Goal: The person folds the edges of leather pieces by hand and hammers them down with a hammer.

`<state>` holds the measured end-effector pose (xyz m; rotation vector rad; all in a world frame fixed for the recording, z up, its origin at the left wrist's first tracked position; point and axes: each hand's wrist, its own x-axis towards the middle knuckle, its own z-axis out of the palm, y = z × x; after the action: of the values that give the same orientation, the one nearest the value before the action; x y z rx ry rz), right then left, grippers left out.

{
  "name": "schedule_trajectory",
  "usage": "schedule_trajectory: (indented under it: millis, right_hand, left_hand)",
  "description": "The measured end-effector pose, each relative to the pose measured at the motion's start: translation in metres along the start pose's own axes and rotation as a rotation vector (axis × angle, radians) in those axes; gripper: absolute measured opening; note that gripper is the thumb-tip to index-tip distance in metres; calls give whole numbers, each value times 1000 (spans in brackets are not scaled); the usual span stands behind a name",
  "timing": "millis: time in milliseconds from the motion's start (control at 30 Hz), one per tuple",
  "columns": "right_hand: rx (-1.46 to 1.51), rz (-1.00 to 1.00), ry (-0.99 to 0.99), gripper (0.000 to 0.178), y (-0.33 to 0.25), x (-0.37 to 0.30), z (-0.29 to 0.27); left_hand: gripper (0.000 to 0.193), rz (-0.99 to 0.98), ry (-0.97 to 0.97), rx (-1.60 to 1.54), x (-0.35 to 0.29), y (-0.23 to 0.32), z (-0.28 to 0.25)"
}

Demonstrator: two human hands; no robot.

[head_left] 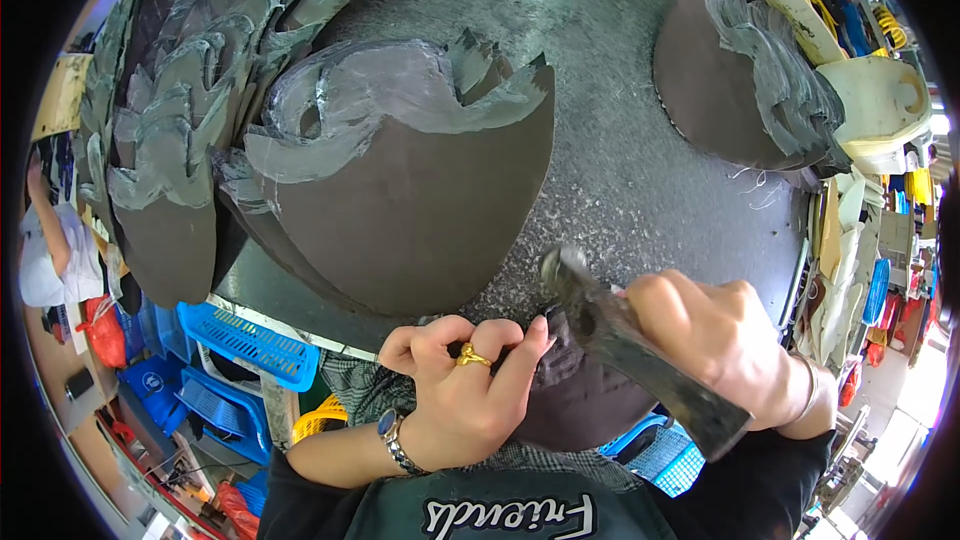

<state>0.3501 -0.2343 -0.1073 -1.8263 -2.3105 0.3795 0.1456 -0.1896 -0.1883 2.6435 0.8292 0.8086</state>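
My right hand [715, 335] is wrapped round a hammer, its handle hidden in the fist. The hammer's worn dark metal head [665, 380] slants over the table's near edge, its rounded face toward the upper left. With fingers curled, my left hand [460, 385] pinches the edge of a dark brown sheet piece [590, 408], which hangs over the edge toward my lap. The hammer head is just right of my left fingertips; whether it touches the piece I cannot tell. Beyond my left hand lies a large stack of brown curved pieces [420, 210] with grey-coated upper edges.
Pale crumbs litter the dark worktable [620, 210]. More overlapping coated pieces [170, 140] fan out at the left, and a smaller pile [715, 90] lies far right near a cream plastic container [880, 105]. Blue baskets [250, 345] stand below left. Another person [60, 250] is at the far left.
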Motion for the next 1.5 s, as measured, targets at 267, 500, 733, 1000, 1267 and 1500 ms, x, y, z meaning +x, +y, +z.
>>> schedule_trajectory:
  millis: [267,500,733,1000,1267,1500]
  right_hand:
    - [-66,-96,-103,13,-4,9,-13]
    - [-170,-166,-155,15,-4,6,-8]
    - [15,24,-229,22,-6,-25,-19]
    - [359,535,-106,12,-7,-93,-2]
    - [342,733,498,14,6,-117,0]
    - [46,773,799,23,110,-97,-10]
  left_hand:
    - [12,-10,-59,56,7,5,-9]
    - [15,89,-125,-112,-1,1,-19]
    - [27,182,-153,-41,-3,0,-9]
    - [26,151,-341,-173,44,6,-11]
    - [26,37,-112,-83,137,-77,-39]
    - [60,440,-291,-85,181,-34,0]
